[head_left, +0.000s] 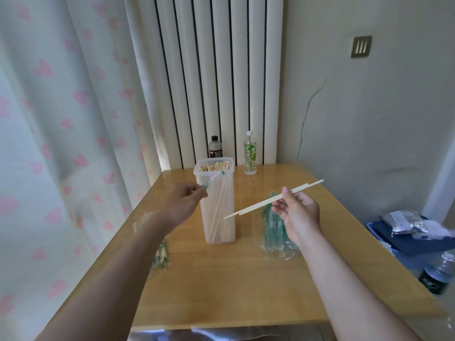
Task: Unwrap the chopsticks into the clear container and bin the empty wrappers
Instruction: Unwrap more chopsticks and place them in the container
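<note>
Table (221,291): smooth, glossy wood, honey-coloured, with a straight front edge.
Wrapped chopsticks (161,258): a small blurred bundle in clear, green-printed sleeves, lying on the table's left side, partly hidden by the left forearm.
Empty wrappers (275,232): a loose heap of crinkled clear plastic with green print, lying on the table just right of the container, under the right hand.
Right hand (299,210): thumb and fingers curled, pinching a pair of bare chopsticks (273,199) near their middle. The sticks are thin, straight and pale wood, held slanting in the air with their lower ends in front of the container.
Left hand (182,203): fingertips closed on one end of a wrapper (213,180), a limp clear sleeve with green ends reaching toward the container's rim.
Container (218,200): tall, square-sided clear plastic, upright at mid-table with no lid on, and many pale sticks standing inside.
Bottles: a dark one with a black cap (216,147) and a clear green-labelled one with a white cap (250,156) at the table's far edge.
Radiator (216,77): tall white ribbed columns behind the table.
</note>
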A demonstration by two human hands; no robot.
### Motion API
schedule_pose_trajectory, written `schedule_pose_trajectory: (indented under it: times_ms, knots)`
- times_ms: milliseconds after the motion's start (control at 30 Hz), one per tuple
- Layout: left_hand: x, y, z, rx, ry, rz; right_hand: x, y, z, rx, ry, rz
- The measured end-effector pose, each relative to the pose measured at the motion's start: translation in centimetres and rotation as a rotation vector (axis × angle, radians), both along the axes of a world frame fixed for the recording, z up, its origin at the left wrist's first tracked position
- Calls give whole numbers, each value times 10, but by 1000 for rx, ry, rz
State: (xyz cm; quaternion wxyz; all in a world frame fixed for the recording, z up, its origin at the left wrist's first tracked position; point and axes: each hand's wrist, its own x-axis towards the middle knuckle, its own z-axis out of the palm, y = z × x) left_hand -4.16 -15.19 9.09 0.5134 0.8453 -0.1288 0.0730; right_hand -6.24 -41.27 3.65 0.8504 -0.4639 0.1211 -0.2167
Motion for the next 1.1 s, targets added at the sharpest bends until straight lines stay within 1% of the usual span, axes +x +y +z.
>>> schedule_pose_trajectory:
  times_ms: [67,133,300,400,500,667,867,1000,1033,1100]
  knots:
    - [0,-3,2,-19,1,7,3,10,5,-91,-3,8]
    - [1,-4,5,-81,4,8,6,17,19,-173,-24,15]
    - [13,-2,20,-296,-36,69,16,22,88,-273,-142,-7]
    - [19,2,27,-345,-50,102,31,25,132,-374,-204,-69]
    - [24,3,31,-379,-49,109,50,33,156,-511,-237,-125]
    - [30,4,32,-409,-27,100,75,58,154,-756,-224,-90]
    - [38,11,27,-391,-8,109,89,78,137,-880,-185,13]
    - [41,16,20,-386,7,121,85,86,133,-1114,-134,164]
    - [41,17,18,-385,10,122,84,88,133,-1152,-134,179]
    - [42,19,16,-383,13,126,83,89,135,-1165,-147,168]
